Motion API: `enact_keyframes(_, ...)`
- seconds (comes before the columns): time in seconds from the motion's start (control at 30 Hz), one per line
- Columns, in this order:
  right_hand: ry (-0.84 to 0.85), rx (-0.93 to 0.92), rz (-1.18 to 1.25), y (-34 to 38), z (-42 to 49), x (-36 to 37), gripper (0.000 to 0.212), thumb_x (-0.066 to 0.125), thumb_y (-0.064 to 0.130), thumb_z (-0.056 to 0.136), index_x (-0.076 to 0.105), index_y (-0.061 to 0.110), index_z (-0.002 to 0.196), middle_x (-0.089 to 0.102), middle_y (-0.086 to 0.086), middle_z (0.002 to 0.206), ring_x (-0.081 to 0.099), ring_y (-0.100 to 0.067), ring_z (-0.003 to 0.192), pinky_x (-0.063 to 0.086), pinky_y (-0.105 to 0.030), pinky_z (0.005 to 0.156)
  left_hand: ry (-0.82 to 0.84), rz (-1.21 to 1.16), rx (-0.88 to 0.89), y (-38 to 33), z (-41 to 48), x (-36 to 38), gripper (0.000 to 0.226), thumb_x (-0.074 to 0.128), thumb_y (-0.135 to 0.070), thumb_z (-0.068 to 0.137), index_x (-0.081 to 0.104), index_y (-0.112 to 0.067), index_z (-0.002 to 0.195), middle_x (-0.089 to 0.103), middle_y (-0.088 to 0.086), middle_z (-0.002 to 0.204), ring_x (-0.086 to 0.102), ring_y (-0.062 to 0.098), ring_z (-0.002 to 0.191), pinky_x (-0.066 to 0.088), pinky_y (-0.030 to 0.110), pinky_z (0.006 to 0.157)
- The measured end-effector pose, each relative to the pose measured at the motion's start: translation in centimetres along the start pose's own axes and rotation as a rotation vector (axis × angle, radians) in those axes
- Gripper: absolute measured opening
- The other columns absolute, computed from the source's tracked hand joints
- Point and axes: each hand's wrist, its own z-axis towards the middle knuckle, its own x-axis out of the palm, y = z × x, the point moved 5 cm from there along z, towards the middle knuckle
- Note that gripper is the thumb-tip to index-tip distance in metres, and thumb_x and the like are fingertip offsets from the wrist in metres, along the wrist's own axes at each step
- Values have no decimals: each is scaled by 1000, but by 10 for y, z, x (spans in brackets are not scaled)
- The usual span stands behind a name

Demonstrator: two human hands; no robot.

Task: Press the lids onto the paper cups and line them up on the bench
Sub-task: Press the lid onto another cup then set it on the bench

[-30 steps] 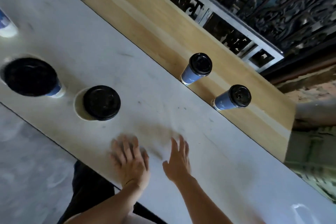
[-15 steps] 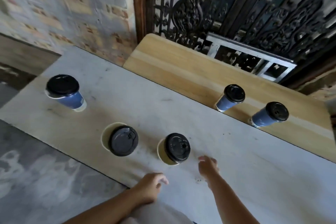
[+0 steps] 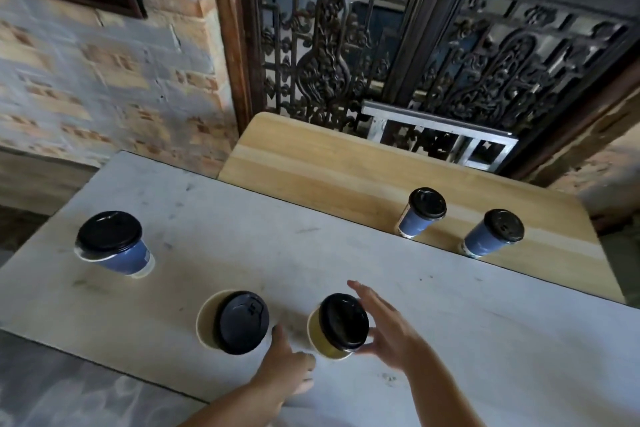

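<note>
Table (image 3: 450, 340): pale grey, scuffed; 3 cups on it, lids loose on 2.
Bench (image 3: 329, 166): wooden, 2 lidded cups (blue).
Wall (image 3: 104, 80): brick, beside iron grille.
Right hand (image 3: 391, 329): spread, fingers touching near cup's lid (image 3: 343, 321).
Left hand (image 3: 284, 362): loosely curled, holding nothing.

The right grip (image 3: 384, 326) is spread open beside a cup (image 3: 337, 328) whose lid (image 3: 343, 321) sits askew, fingers reaching past its far side. The left grip (image 3: 287, 362) sits low at the cup's near-left; whether it touches is unclear. Left of it a second cup (image 3: 232, 322) stands close, leaving only a narrow gap between the two. Rightward and beyond the right grip the surface (image 3: 485, 322) lies bare. Two capped cups (image 3: 420, 211) (image 3: 493, 234) stand well apart beyond, and one cup (image 3: 114, 243) far left.
</note>
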Motion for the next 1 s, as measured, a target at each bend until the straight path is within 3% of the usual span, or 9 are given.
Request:
enact_keyframes(0.1,16,-23,-79,-3,-3,13,25,70,37,91,74,34,116,60,-4,131,56,-31,122,61,-57,78,36,4,84,-14,-6,7,90,62,0,76,21,-42,144,44,0,135,58,16,94,58,36,83)
enact_keyframes(0.23,17,-19,-119,-11,-5,21,17,67,32,95,76,31,109,67,-7,124,63,-32,117,59,-61,84,123,-62,126,-24,-9,21,53,52,12,81,58,-22,121,61,1,104,56,21,86,54,33,76)
enact_keyframes(0.33,-4,-29,-120,-10,-9,15,15,66,31,96,75,28,108,72,-11,116,69,-32,110,60,-57,85,233,-47,88,-30,-11,35,53,55,-5,75,58,-22,124,67,-4,85,72,27,81,54,42,100)
enact_keyframes(0.43,-59,-50,-131,-5,-12,-1,14,66,32,96,74,28,107,74,-11,112,72,-32,106,61,-56,84,235,-50,71,-35,-8,46,41,57,-16,83,58,-25,123,70,-1,99,73,38,95,52,44,103)
enact_keyframes(0.57,-111,-91,-109,2,-16,-18,15,63,31,98,72,27,109,74,-10,113,73,-29,104,63,-51,77,239,-97,69,-41,-7,66,20,49,-24,98,59,-27,115,69,-2,107,70,32,105,56,42,95)
enact_keyframes(0.7,-144,-111,5,1,-18,-26,24,52,38,103,73,27,109,67,-9,121,65,-30,115,61,-57,82,206,115,219,-49,7,77,26,47,-46,101,50,-35,125,66,-1,121,70,26,100,61,30,71)
enact_keyframes(0.8,-151,-93,171,-7,-20,-34,30,49,38,104,73,24,116,67,-15,127,65,-39,117,55,-64,91,152,203,368,-56,10,80,33,55,-49,95,56,-30,123,69,-3,109,69,21,86,60,36,66)
enact_keyframes(0.87,-143,-71,252,-15,-22,-38,32,48,31,105,73,19,119,69,-18,125,67,-43,113,50,-68,97,134,225,437,-57,12,80,48,56,-49,84,58,-26,126,69,0,113,68,18,84,59,35,60)
enact_keyframes(1.0,-102,-81,347,-24,-28,-44,28,52,21,103,74,19,119,70,-13,126,66,-46,114,47,-67,102,126,258,498,-59,13,78,58,52,-46,84,47,-32,139,57,-8,135,61,14,117,57,26,61)
